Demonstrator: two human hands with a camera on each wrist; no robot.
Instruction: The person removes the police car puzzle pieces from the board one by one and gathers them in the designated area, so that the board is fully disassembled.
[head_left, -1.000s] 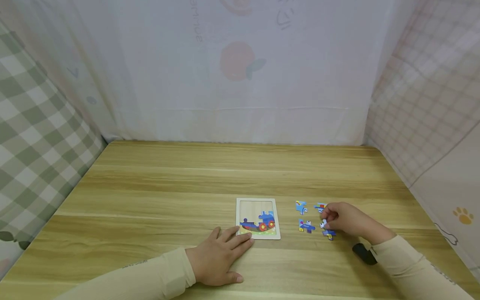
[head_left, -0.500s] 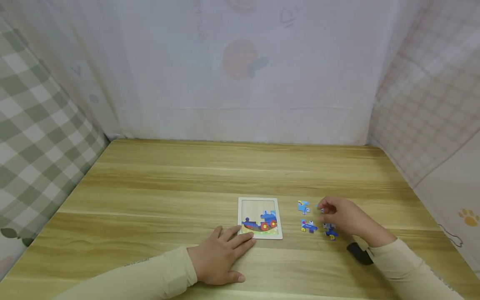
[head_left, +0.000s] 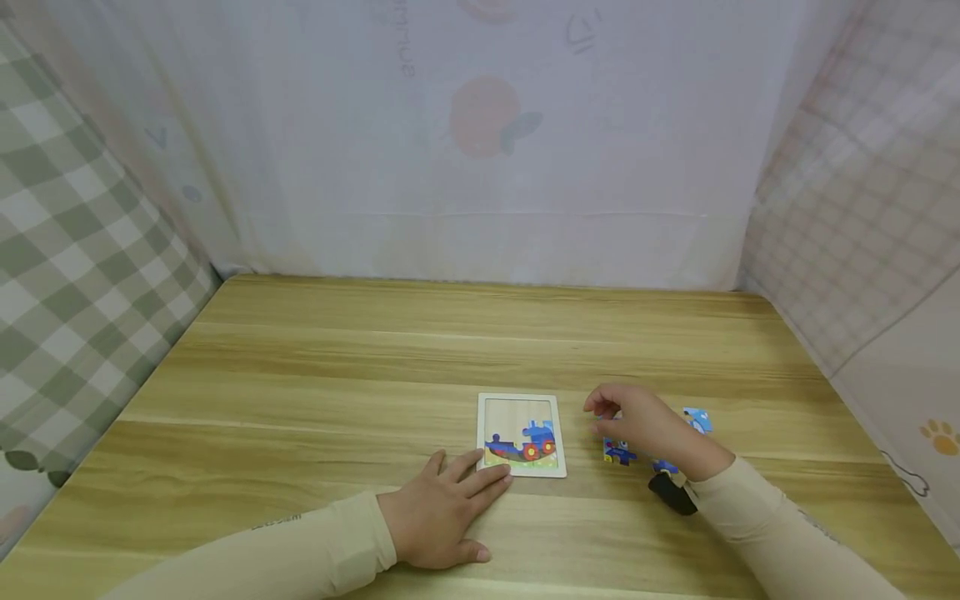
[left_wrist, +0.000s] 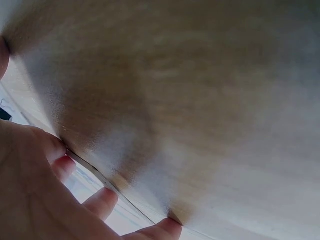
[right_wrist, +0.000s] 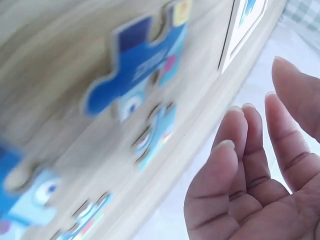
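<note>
My left hand (head_left: pixel 442 517) lies spread on the table, its fingertips on the lower left edge of a puzzle tray (head_left: pixel 517 412). Blue train pieces with red wheels fill the tray's lower part; bare wood shows above. To the right, my right hand (head_left: pixel 641 421) hovers over loose jigsaw pieces, fingers loosely bent. In the right wrist view nothing sits between its thumb and fingers. Below that hand are a dark-blue piece (right_wrist: pixel 137 65), a light-blue piece (right_wrist: pixel 159 131) and others at lower left. Another light-blue piece (head_left: pixel 697 419) lies right of the hand.
The wooden table (head_left: pixel 337 358) extends behind and left of the tray. A black device (head_left: pixel 672 494) hangs under my right wrist. Printed cloth (head_left: pixel 337 150) stands along the back, with a checked cloth (head_left: pixel 67 233) at the left.
My right hand has moved left across the loose pieces, towards the tray. A light-blue piece has come into view behind it. My left hand stays on the tray's edge.
</note>
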